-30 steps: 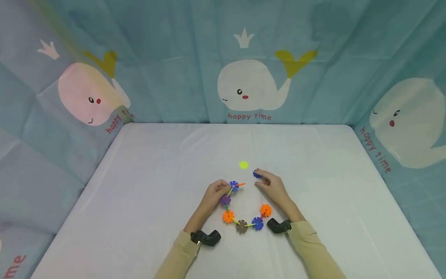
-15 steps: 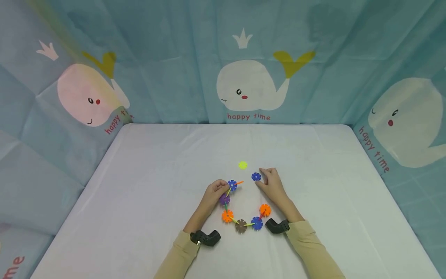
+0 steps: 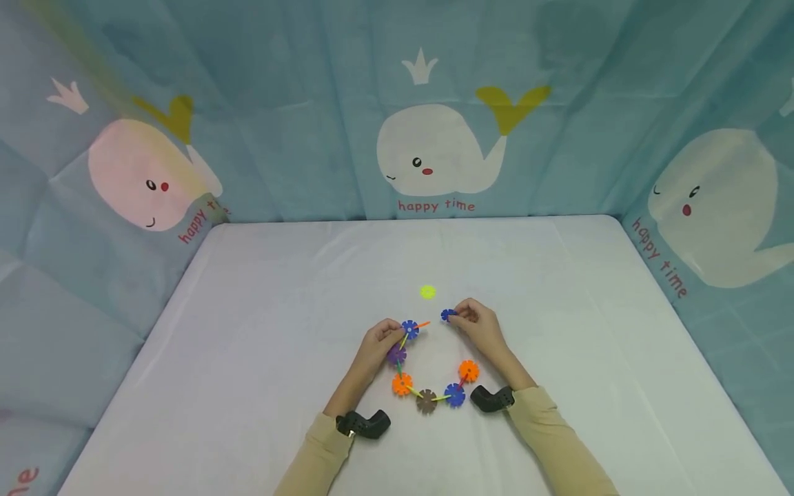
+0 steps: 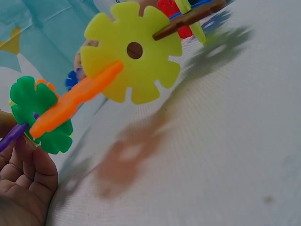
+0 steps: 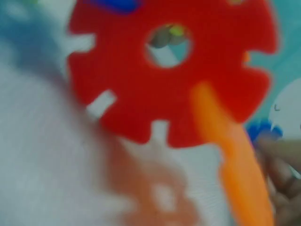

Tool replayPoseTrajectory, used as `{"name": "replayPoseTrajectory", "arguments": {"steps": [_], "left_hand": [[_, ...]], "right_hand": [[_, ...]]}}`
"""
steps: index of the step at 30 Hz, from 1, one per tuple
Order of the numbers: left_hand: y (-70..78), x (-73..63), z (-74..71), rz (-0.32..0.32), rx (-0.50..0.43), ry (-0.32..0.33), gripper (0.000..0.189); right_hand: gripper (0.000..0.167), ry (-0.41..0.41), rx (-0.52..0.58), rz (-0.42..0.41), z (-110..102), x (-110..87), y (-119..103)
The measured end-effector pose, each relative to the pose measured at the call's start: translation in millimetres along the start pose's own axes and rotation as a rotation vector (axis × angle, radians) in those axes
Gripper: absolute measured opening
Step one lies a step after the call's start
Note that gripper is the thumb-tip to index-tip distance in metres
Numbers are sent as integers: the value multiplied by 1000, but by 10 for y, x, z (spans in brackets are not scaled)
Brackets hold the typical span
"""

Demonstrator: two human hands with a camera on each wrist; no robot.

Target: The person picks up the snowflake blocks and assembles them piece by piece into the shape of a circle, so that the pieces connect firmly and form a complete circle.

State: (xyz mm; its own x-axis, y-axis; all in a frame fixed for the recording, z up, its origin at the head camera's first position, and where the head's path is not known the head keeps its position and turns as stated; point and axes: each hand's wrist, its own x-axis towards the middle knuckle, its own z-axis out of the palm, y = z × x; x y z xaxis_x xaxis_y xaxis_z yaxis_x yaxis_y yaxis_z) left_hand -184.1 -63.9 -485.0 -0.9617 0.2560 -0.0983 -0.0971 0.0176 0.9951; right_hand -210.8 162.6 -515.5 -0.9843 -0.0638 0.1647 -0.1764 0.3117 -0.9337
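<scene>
In the head view, a curved chain of interlocking notched plastic discs lies on the table, orange [image 3: 402, 384], brown [image 3: 426, 401], purple [image 3: 397, 355] and others, slotted together at right angles. My left hand [image 3: 378, 342] pinches the chain at its upper left, beside a blue disc [image 3: 410, 329] with an orange disc [image 3: 423, 324] slotted edge-on at its end. A separate blue disc [image 3: 446, 315] is pinched between the fingertips of my right hand [image 3: 481, 329], a short gap from that orange disc. Close to the left wrist camera are a yellow disc [image 4: 134, 52] and a green disc [image 4: 37, 101].
A loose yellow-green disc [image 3: 428, 292] lies beyond both hands. The white table [image 3: 298, 289] is bordered by a blue curtain [image 3: 298, 158] printed with whales. A blurred red disc [image 5: 117, 70] of the chain fills much of the right wrist view.
My right hand has brought the loose blue disc slightly left and nearer, turning it, and its fingers have closed in more. The left hand keeps its hold on the chain. The head view has shifted slightly.
</scene>
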Motion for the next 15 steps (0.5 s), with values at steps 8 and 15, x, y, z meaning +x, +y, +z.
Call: {"name": "replayPoseTrajectory", "arguments": {"steps": [8, 15], "left_hand": [[-29, 4, 20, 13, 32, 0, 13], [-6, 2, 12, 28, 69, -6, 13]], "right_hand": [[22, -197, 382, 86, 0, -33, -43], [16, -247, 426, 122, 35, -14, -8]]}}
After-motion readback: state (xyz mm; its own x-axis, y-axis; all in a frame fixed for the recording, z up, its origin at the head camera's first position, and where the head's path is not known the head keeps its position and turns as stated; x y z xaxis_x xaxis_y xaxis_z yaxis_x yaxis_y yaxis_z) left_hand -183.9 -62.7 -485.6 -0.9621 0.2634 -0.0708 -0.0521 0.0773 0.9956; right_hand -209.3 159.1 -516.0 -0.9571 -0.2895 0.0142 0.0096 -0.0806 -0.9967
